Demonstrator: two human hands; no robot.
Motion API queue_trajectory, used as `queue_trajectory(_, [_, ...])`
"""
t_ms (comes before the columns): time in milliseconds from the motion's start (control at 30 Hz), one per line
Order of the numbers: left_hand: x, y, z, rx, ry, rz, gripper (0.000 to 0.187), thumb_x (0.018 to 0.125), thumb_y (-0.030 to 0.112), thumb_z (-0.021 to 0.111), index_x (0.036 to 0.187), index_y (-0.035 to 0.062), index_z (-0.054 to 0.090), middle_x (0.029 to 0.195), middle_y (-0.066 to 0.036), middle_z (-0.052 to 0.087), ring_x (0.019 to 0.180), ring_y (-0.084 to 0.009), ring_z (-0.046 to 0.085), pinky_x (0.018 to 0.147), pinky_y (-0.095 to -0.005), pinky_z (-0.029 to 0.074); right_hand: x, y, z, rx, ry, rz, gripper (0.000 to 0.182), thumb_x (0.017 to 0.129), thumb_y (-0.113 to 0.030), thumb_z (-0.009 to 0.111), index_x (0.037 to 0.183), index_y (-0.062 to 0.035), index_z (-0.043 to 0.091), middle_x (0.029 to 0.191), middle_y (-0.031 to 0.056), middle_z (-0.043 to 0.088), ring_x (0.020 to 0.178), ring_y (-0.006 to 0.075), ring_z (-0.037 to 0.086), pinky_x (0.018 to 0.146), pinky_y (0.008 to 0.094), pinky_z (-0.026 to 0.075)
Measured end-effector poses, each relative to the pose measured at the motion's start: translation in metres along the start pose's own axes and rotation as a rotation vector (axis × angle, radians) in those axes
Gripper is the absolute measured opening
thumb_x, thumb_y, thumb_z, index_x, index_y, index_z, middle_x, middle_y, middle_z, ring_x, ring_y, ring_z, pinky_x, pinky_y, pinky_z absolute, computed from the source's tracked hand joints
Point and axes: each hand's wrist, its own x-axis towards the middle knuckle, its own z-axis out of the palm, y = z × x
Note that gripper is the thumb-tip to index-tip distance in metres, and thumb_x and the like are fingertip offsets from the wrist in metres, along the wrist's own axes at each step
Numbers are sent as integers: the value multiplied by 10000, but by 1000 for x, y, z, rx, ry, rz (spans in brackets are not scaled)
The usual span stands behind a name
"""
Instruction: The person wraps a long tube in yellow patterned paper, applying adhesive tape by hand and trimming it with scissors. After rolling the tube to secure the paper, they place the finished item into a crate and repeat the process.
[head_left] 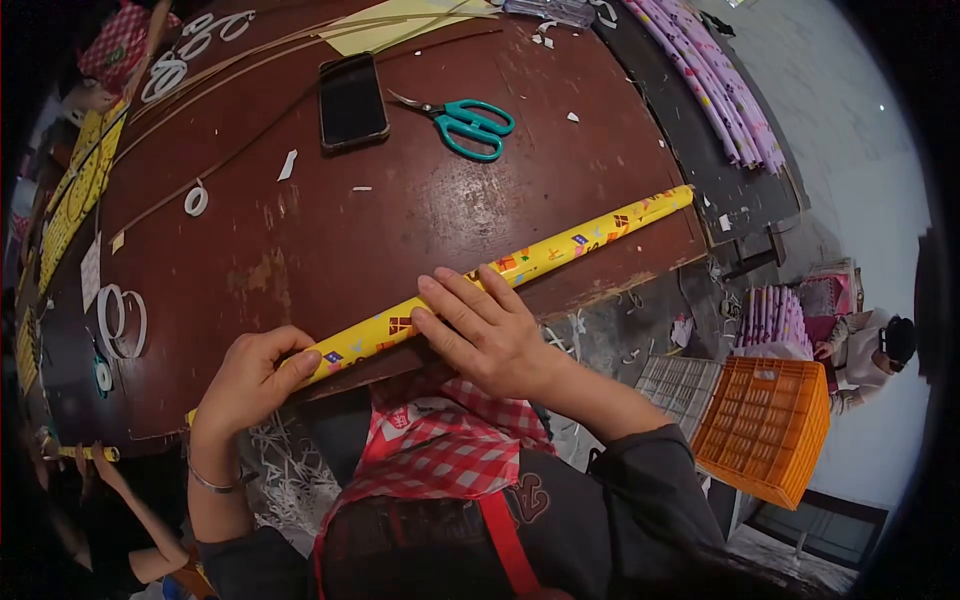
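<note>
A long yellow roll of printed wrapping paper lies slantwise along the near edge of the table. My left hand is closed around its left part, thumb on top, covering some of the roll. My right hand rests flat across the middle of the roll with fingers stretched out and slightly apart. Beyond the roll lie scissors with teal handles, their blades slightly apart, and a dark phone.
White tape rings and paper scraps dot the brown table. Pink-purple rolls lie at the back right. An orange crate stands on the floor at right. Other people work at far left and far right.
</note>
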Motion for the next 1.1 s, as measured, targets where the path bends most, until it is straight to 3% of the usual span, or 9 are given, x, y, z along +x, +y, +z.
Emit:
queue_trajectory(167, [-7, -3, -11, 45, 52, 70, 242, 924, 246, 648, 946, 7, 677, 766, -123, 629, 692, -235, 610, 642, -346, 468, -6, 13, -5, -25, 44, 20, 415, 826, -143, 641, 1235, -77, 623, 1351, 162, 585, 1266, 323, 557, 1097, 540, 338])
queue_trajectory(200, [-10, -7, -14, 84, 68, 123, 234, 919, 232, 649, 951, 2, 676, 797, -125, 624, 721, -243, 607, 658, -346, 468, -7, 15, -6, -46, 28, 29, 419, 850, -158, 589, 1258, -62, 611, 1381, 170, 560, 1295, 331, 531, 1094, 552, 336])
queue_trajectory(233, [-13, -9, -19, 85, 73, 106, 234, 919, 232, 649, 951, 2, 676, 797, -125, 624, 721, -243, 607, 658, -346, 468, -8, 17, -5, -63, 12, 37, 428, 875, -172, 537, 1280, -47, 599, 1412, 178, 534, 1324, 339, 504, 1091, 564, 334])
queue_trajectory(533, [-43, -45, -51, 114, 7, 5, 230, 915, 211, 650, 980, -8, 671, 835, -121, 607, 769, -247, 599, 690, -343, 468, -4, 25, -6, -97, 6, 42, 385, 846, -144, 601, 1227, -115, 642, 1363, 152, 573, 1254, 323, 558, 1055, 556, 365])
queue_trajectory(767, [-61, -64, -57, 120, 263, -27, 189, 874, 136, 664, 993, -9, 682, 887, -125, 630, 817, -255, 615, 711, -348, 483, 19, 22, -1, -29, 55, -29, 356, 805, -144, 646, 1155, -87, 658, 1128, 126, 634, 1019, 306, 614, 903, 497, 459])
queue_trajectory(900, [-40, -44, -26, 354, 458, 120, 264, 822, 201, 726, 1011, 17, 706, 968, -110, 636, 926, -312, 604, 809, -401, 458, 25, 26, 2, 15, 53, -45, 355, 801, -141, 672, 1150, -80, 652, 1102, 125, 632, 983, 302, 613, 842, 462, 476])
queue_trajectory(933, [-34, -31, -14, 446, 399, 156, 386, 807, 209, 748, 1131, 13, 669, 1083, -125, 600, 980, -330, 570, 880, -423, 426, 26, 27, 2, 14, 55, -48, 358, 803, -139, 684, 1153, -78, 648, 1098, 123, 632, 976, 300, 614, 829, 455, 478])
queue_trajectory(1033, [-5, -12, 24, 552, 483, 383, 527, 762, 247, 783, 1229, 54, 634, 1081, -92, 604, 993, -278, 566, 867, -415, 408, 28, 27, 0, 14, 47, -53, 366, 805, -138, 701, 1161, -78, 642, 1092, 119, 633, 969, 296, 616, 816, 447, 481])
queue_trajectory(1100, [8, -6, 34, 547, 502, 443, 504, 756, 232, 777, 1214, 67, 645, 1065, -74, 603, 968, -256, 572, 839, -400, 409, 29, 27, -2, 17, 40, -50, 371, 805, -139, 706, 1165, -79, 639, 1090, 117, 634, 967, 295, 616, 817, 446, 480])
